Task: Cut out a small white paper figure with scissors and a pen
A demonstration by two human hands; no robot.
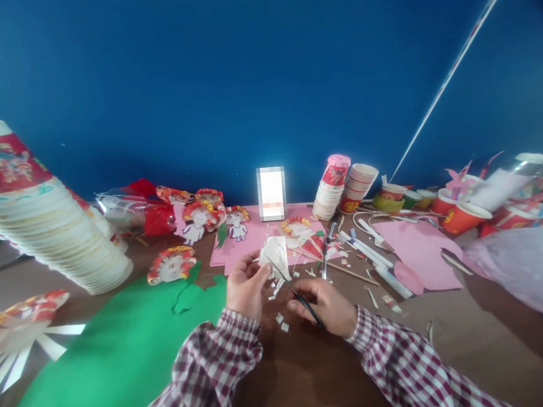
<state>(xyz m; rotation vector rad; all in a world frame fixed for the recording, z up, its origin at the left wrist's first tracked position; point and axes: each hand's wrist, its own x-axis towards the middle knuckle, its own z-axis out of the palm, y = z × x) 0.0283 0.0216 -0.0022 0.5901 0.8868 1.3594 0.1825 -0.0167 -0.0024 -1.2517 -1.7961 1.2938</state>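
My left hand [246, 288] is closed on a small white piece of cut paper cup [275, 251], held just above the brown table [312, 363]. Beside it, my right hand [325, 306] grips black scissors [293, 291] whose blades reach up into the white piece. Small white paper scraps [281, 322] lie under and between my hands. Both arms wear checked red-and-white sleeves.
A tall leaning stack of paper cups [42, 215] stands at left, a green paper sheet [123, 347] in front of it. Pink sheets [420, 248], paper-cup figures [197, 219], more cup stacks [345, 188], sticks and a clear plastic bag [525, 265] lie behind and right.
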